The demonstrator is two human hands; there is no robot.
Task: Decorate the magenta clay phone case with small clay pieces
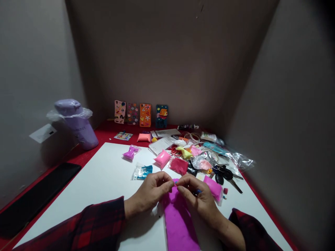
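Both hands meet over a long slab of magenta clay (pixel 180 223) that lies on the white board. My left hand (pixel 150 191) is closed, its thumb and forefinger pinched together; whatever they hold is too small to make out. Facing it, my right hand (pixel 200 197) pinches a tiny blue piece (pixel 176 182) at its fingertips. Another blue bit (pixel 198 191) shows against the curled fingers of that hand. Just beyond my left hand is a clear packet with teal clay (pixel 143 171). A bright pink clay packet (pixel 213 188) lies beside my right hand.
Clay packets, such as a red one (pixel 178 166), and plastic wrappers crowd the back right, with black-handled scissors (pixel 226 174). Decorated phone cases (pixel 145 115) lean on the back wall. A lilac tumbler (pixel 81 125) stands left, above a long black object (pixel 36 195).
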